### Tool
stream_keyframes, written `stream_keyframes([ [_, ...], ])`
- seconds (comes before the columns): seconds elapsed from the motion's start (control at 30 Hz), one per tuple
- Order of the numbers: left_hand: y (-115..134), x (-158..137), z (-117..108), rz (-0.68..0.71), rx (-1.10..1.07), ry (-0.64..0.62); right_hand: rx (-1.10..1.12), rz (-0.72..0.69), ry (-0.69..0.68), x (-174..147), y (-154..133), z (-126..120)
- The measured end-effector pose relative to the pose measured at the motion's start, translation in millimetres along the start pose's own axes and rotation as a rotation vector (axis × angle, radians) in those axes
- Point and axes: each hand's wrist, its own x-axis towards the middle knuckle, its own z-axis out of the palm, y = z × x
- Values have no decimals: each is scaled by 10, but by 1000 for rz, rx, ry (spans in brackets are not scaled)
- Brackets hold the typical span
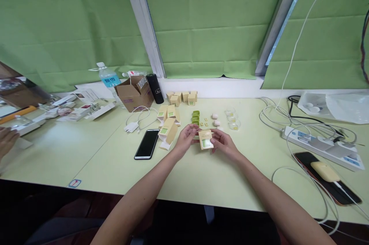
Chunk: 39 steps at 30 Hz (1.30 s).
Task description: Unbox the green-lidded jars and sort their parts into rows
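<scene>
In front of me a small kraft-coloured carton (pixel 205 134) with a green-and-white label is held just above the table. My right hand (pixel 227 145) grips it from the right, thumb on the label side. At its left edge my left hand (pixel 186 138) has its fingers closed against the carton and a side flap. Beyond my hands stand green plastic cups (pixel 196 113) in a column, tiny yellow-green pieces (pixel 205 119), round whitish pieces (pixel 215 116) and clear domed covers (pixel 234 125). Left of my hands lie similar cartons (pixel 168 129) with flaps open.
More small cartons (pixel 191 98) stand at the back. A phone (pixel 147 144), a charger (pixel 132 127), a cardboard box (pixel 134 97) and a black bottle (pixel 155 88) are to the left. Rightward are a power strip (pixel 319 147), cables and another phone (pixel 346 188). Another person's hand (pixel 7 139) is far left.
</scene>
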Motion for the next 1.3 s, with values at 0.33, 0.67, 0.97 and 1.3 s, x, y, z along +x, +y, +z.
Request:
stream_keyframes([
  [0.33, 4, -100, 26, 215, 235, -112, -716, -423, 248, -83, -69, 29],
  [0.67, 70, -177, 78, 209, 343, -87, -1094, -538, 213, -105, -72, 56],
  [0.97, 160, -200, -1, 291, 344, -298, -1082, -487, 122, -102, -105, -37],
  [1.3, 184, -199, -5, 298, 545, -210, -1281, -480, 62, -111, -102, -46],
])
